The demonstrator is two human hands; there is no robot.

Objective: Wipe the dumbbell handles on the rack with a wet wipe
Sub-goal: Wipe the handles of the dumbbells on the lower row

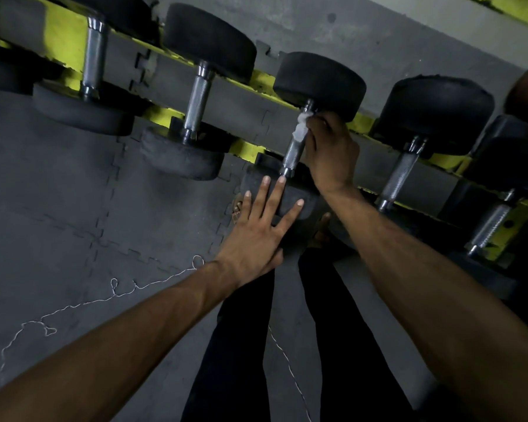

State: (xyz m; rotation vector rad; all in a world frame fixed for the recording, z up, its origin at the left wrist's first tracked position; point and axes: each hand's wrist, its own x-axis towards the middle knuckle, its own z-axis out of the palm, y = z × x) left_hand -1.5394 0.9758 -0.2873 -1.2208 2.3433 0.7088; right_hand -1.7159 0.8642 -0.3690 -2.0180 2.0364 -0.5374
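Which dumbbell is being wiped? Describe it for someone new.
Follow the yellow-and-grey rack across the top of the view. In its row of black round-headed weights, the dumbbell sits mid-row, above the person's legs. Alone among its neighbours, its handle has a white wet wipe gripped by the right hand, and the left hand lies flat on its near head.

Right hand (329, 150) presses wet wipe (301, 129) on dumbbell handle (293, 153).

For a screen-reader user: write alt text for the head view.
The right hand holds a white wipe against the far end of a dumbbell handle on a yellow rack, while the left hand presses flat on that dumbbell's near head. Other dumbbells sit on either side.
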